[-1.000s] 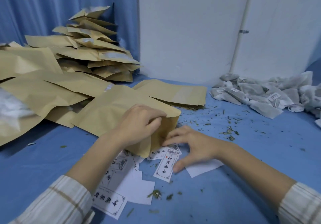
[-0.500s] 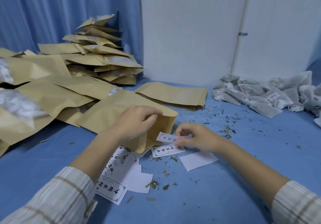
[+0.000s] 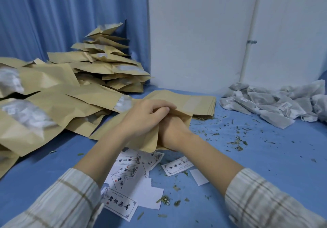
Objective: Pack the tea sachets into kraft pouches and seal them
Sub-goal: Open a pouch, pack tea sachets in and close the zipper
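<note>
- Centre of the blue table (image 3: 265, 165): a kraft pouch (image 3: 150, 139) lies with its open mouth toward the near right, resting over the printed cards.
- The left hand (image 3: 145, 119) grips the pouch's upper lip, fingers curled over the edge, thumb side down, holding the mouth wide.
- The right hand (image 3: 172, 130) is pushed into that mouth, wrist at the opening; its fingers are hidden by the paper, so whether it holds anything can't be told.
- Just below the pouch, near side: a scatter of printed cards (image 3: 122, 180) with black characters, some blank side up, one card (image 3: 177, 165) lying apart to the right.
- Just beyond the hands: a flat stack of empty pouches (image 3: 203, 103).
- Left and far left: a big heap of filled pouches (image 3: 70, 89) with clear windows, climbing against the blue curtain (image 3: 70, 15).
- Far right: a pile of grey tea sachets (image 3: 274, 102) against the white wall (image 3: 194, 33).
- Between sachets and pouch: loose tea leaf bits (image 3: 237, 142) strewn on the cloth.
- Both forearms wear striped sleeves (image 3: 62, 201).
</note>
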### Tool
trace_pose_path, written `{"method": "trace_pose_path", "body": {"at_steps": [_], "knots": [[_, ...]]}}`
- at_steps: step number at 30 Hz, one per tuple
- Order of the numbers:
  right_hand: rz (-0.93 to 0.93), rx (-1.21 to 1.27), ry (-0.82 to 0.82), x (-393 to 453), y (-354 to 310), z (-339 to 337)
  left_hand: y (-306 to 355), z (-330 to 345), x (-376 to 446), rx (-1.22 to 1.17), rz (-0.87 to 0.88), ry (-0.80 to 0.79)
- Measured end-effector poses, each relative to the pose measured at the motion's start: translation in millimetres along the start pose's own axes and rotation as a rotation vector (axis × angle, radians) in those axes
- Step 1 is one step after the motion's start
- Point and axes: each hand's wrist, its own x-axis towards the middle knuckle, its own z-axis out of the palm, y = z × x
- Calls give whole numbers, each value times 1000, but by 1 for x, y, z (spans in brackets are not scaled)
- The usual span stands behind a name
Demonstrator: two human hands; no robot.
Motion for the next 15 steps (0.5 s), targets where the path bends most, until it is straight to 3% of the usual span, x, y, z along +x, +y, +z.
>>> {"method": "trace_pose_path", "body": {"at_steps": [1,3,7,9,12,15], "knots": [[-41,18,57,4,1,-4,2,-4,2,-22,-6,19],[-45,66,15,14,5,-17,5,-12,8,-99,-7,45],[135,167,-187,35,20,-36,12,-31,26,-141,16,102],[294,268,-251,45,32,-46,14,-44,34,-134,-4,57],[498,313,-311,57,55,-71,18,-64,48,-304,-19,-54],[397,370,-304,69,71,-102,14,-77,58,-367,35,-136]]}}
